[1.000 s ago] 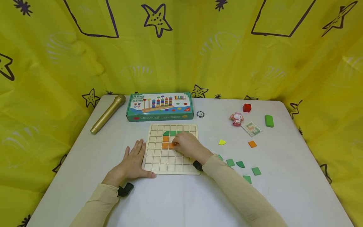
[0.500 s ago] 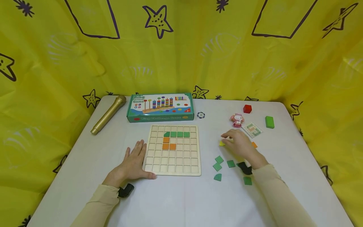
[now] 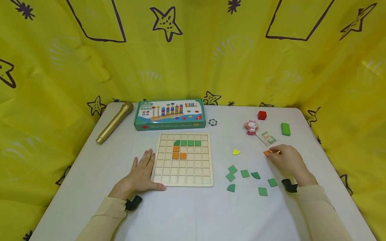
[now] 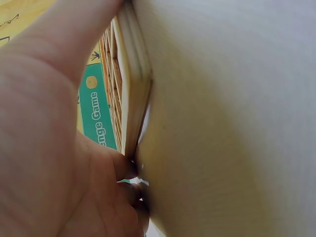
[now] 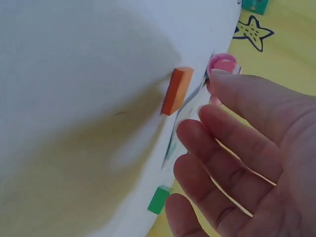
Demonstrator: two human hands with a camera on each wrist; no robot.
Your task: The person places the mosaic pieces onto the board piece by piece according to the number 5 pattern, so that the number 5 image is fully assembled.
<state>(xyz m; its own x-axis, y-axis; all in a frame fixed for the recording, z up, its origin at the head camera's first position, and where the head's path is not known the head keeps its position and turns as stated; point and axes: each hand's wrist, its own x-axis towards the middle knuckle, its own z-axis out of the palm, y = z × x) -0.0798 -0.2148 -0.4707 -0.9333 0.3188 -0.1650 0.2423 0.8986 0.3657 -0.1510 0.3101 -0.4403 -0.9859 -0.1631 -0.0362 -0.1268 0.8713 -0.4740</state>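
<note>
My left hand [image 3: 140,174] lies with spread fingers on the table, its fingers and thumb along the left and near edges of a wooden grid board [image 3: 196,174]. A row of green tiles [image 3: 190,143], the leftmost with a rounded corner, sits in the board above several orange tiles [image 3: 176,156]. My right hand [image 3: 287,160] is over at the right, fingertips right at a loose orange square tile [image 3: 266,153]. In the right wrist view its fingers are loosely bent, with the orange tile [image 5: 177,91] just beyond the fingertips and nothing held between them.
Several loose green tiles [image 3: 245,173] and a yellow quarter-round tile [image 3: 236,152] lie right of the board. Behind are a pattern card [image 3: 266,137], pink figurine [image 3: 251,128], red block [image 3: 262,115], green block [image 3: 285,129], poker chip [image 3: 212,122], game box [image 3: 169,113] and gold microphone [image 3: 115,123].
My right hand has left the board and moved right, passing the yellow tile, to the loose orange tile. The second orange tile in the lower row now shows uncovered. My left hand stays put.
</note>
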